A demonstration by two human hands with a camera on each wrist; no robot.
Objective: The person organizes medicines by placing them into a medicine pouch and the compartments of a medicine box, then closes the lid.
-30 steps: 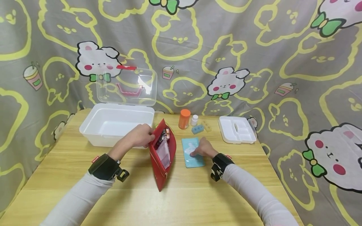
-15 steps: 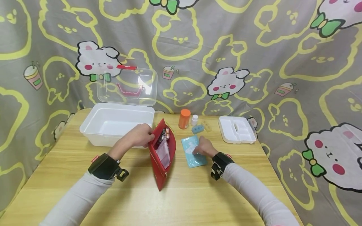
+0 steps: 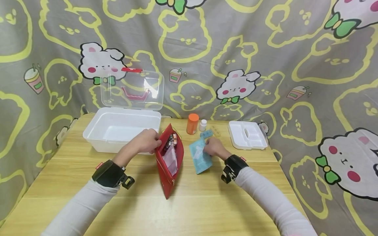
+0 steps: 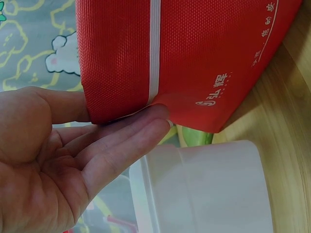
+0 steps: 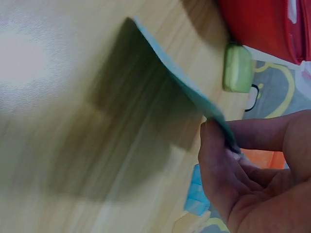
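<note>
My left hand (image 3: 149, 141) pinches the upper edge of a red zip pouch (image 3: 166, 178), its thumb on one side and fingers on the other in the left wrist view. The pouch stands on its edge with its mouth open. Inside are blister packs (image 3: 170, 141) and a pale pinkish packet (image 3: 170, 160). To the right, my right hand (image 3: 216, 147) pinches a flat light-blue packet (image 3: 200, 162) by its edge, between thumb and fingers. The right wrist view has this packet (image 5: 180, 80) edge-on, tilted over the wooden table with its shadow beneath.
An open clear-lidded white box (image 3: 109, 146) stands at the back left. Behind the packet are an orange bottle (image 3: 192, 125), a small white bottle (image 3: 202, 126), and blue (image 3: 206, 134) and yellow (image 3: 216, 131) pill cases. A white compartment tray (image 3: 248, 135) lies right. A green object (image 5: 238, 68) sits by the pouch.
The light-blue packet lay flat under my right fingers; it turned slightly, and now its edge is pinched and it is raised at a tilt. My left hand and the red pouch stay put.
</note>
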